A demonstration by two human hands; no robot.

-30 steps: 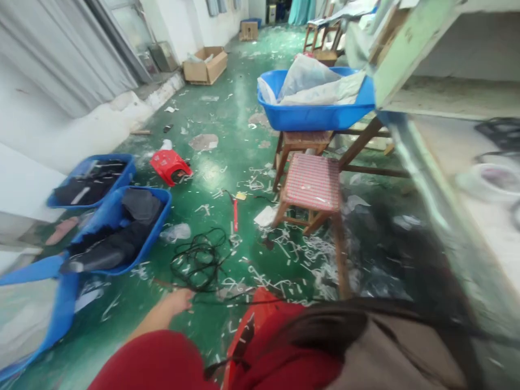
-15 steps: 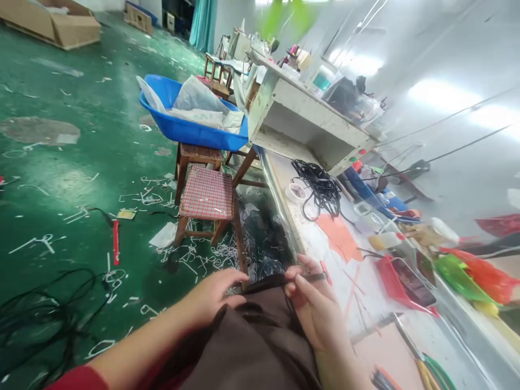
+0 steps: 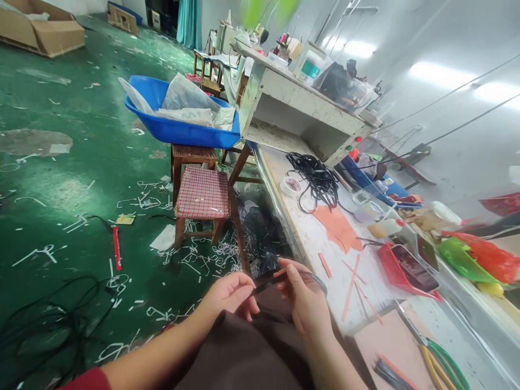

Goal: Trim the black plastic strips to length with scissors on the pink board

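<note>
A thin dark strip (image 3: pixel 266 283) runs between my two hands, above the brown cloth (image 3: pixel 252 352) over my lap. My left hand (image 3: pixel 229 295) pinches the strip's left end. My right hand (image 3: pixel 304 303) closes on it farther right, thumb over the fingers, and the strip's free end curves out past the thumb. To the right, on the worktable (image 3: pixel 300 227), lie a short red piece (image 3: pixel 325 265), several thin pink strips (image 3: pixel 354 281) and orange sheets (image 3: pixel 337 227).
A black cord bundle (image 3: pixel 312 179) and a small white tub (image 3: pixel 291 187) sit farther back. Scissors (image 3: pixel 430 346) lie at front right, near a red tray (image 3: pixel 390 276) with a phone. A checked stool (image 3: pixel 203 192) and blue basin (image 3: pixel 179 130) stand left. Scraps litter the green floor (image 3: pixel 93 216).
My left hand has gone from loosely spread fingers to pinching the strip. The strip's free end now bends beside my right hand, uncovering the red piece on the table. The view has shifted slightly.
</note>
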